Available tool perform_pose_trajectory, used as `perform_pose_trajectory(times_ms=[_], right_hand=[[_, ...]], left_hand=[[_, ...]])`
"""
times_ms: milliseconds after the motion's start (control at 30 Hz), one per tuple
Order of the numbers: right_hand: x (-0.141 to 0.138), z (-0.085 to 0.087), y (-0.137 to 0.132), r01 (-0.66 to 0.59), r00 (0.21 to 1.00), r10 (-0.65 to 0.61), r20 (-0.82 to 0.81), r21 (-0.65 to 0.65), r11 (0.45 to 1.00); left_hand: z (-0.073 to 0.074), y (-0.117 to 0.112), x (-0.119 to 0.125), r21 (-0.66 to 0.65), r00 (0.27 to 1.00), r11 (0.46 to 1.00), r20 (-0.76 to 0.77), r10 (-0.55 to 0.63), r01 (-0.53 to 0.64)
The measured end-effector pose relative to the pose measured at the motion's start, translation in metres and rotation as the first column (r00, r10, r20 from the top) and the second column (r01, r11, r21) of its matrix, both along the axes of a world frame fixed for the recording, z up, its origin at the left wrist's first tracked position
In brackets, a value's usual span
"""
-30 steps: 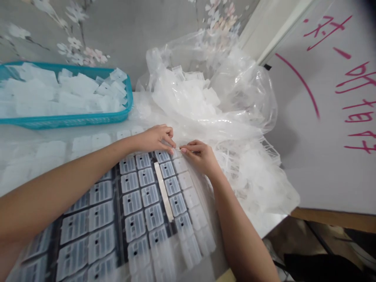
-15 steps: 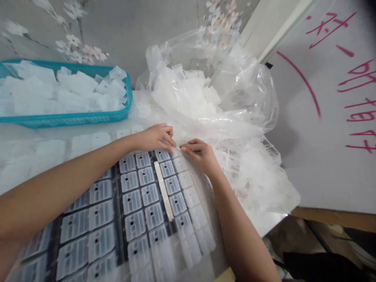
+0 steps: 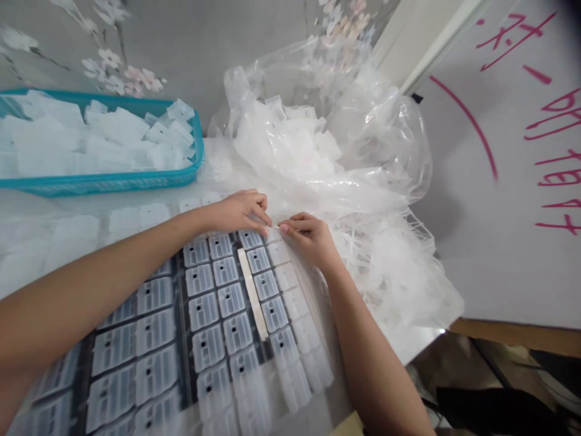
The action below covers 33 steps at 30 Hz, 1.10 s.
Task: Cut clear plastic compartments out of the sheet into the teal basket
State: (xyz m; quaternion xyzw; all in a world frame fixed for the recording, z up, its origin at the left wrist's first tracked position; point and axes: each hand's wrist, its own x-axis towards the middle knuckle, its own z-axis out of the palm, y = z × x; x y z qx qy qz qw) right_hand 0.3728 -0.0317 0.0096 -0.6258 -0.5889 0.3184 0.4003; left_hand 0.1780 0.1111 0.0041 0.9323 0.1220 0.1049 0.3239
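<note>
At the far end of the laid-out rows, my left hand [image 3: 245,212] and my right hand [image 3: 311,237] face each other, a small gap apart. Both have thumb and fingers pinched together. Between the fingertips runs a thin whitish strip [image 3: 273,227]; its exact kind is too small to make out. Beneath and in front of them lie rows of small translucent plastic pieces [image 3: 231,298], many with a black dot, on a dark surface. A narrow cream-coloured bar [image 3: 253,293] lies lengthwise between two columns. My left forearm hides part of the rows.
A blue basket [image 3: 198,145] full of translucent pieces stands back left. Behind my hands sits an open see-through plastic bag [image 3: 385,145] of similar pieces. Tangled white plastic strands [image 3: 385,272] lie right of my right arm. A whiteboard [image 3: 481,254] with red writing leans at the right.
Hardly anything differs: both hands keep their place and pinch, and the view has shifted very slightly.
</note>
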Motion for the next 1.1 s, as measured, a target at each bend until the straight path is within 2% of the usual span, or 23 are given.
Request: perform_pose_trajectory(times_ms=[133,267,400,700,967,1033,1100], right_hand=[[0.001,0.009,-0.001,-0.024,0.98,0.025,-0.199,0.005,1.0],[0.004,0.016,-0.004,-0.026,0.963,0.014,-0.271,-0.041,0.999],[0.003,0.017,-0.004,-0.04,0.961,0.025,-0.274,-0.05,0.998],[0.002,0.015,-0.003,-0.022,0.982,0.019,-0.187,-0.014,1.0],[0.003,0.012,-0.002,0.017,0.989,-0.018,-0.145,-0.007,1.0],[0.003,0.013,-0.002,0.049,0.99,-0.053,-0.133,-0.032,0.998],[0.001,0.015,-0.003,0.066,0.989,-0.075,-0.125,-0.072,0.995]], left_hand=[[0.001,0.0,0.0,-0.001,1.0,1.0,-0.001,0.013,-0.013],[0.009,-0.001,-0.003,-0.035,0.999,0.999,-0.037,-0.008,0.006],[0.016,0.001,-0.007,-0.084,0.997,0.995,-0.054,-0.055,0.05],[0.019,0.001,-0.009,-0.157,0.999,0.987,-0.026,-0.041,0.037],[0.016,0.0,-0.008,-0.129,0.999,0.991,-0.004,-0.048,0.047],[0.016,0.002,-0.009,-0.177,0.999,0.983,0.015,-0.039,0.041],[0.018,0.003,-0.011,-0.275,0.998,0.961,0.052,0.032,-0.016]])
